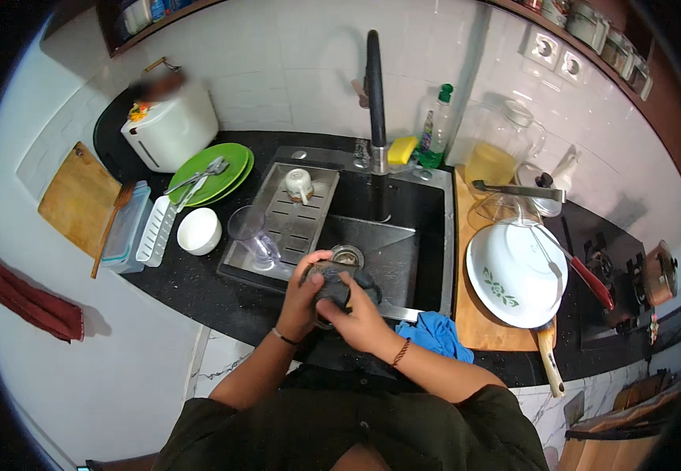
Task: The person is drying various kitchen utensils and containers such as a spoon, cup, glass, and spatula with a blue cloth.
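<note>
Over the front edge of the black sink (431, 235), both my hands grip one dark, smoky-looking rounded vessel, like a cup (331, 284). My left hand (300, 302) wraps its left side. From the right, my right hand (362, 320) closes on it, with the fingers partly hidden. Beyond my hands, the sink drain (347, 256) shows at the bottom of the basin. A clear glass (253, 235) leans on the slotted metal drain tray (278, 208) to the left, and a white mug (299, 184) rests farther back on that tray.
A black tap (375, 102) rises behind the sink, beside a yellow sponge (402, 149) and a green-capped soap bottle (436, 129). Green plates (215, 169) and a white bowl (199, 231) stand left. Rightward are a blue cloth (433, 336) and a large white bowl (517, 275) on a wooden board (482, 334).
</note>
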Motion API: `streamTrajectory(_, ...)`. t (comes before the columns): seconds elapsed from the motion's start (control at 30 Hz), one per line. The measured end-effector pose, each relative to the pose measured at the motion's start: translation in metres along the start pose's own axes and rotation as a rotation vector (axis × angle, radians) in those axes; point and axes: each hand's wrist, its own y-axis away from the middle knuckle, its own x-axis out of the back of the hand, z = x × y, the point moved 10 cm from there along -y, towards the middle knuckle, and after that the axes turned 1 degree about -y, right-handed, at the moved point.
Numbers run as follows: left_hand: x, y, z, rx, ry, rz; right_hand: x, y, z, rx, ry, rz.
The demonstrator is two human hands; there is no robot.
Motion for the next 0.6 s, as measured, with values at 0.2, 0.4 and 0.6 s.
streamTrajectory(0.2, -0.005, 0.014, -0.043, 0.607, 0.129, -0.078, -0.017, 0.012, 0.004, 0.315, 0.658, -0.341)
streamTrajectory(0.4, -0.007, 0.006, -0.014, -0.054, -0.103, -0.060, 0.017, -0.006, -0.005, 0.117, -0.076, -0.023)
streamTrajectory(0.6, 0.016, 0.004, -0.039, 0.200, -0.136, 0.042, 0.009, 0.000, -0.010, 0.175, 0.320, -0.103)
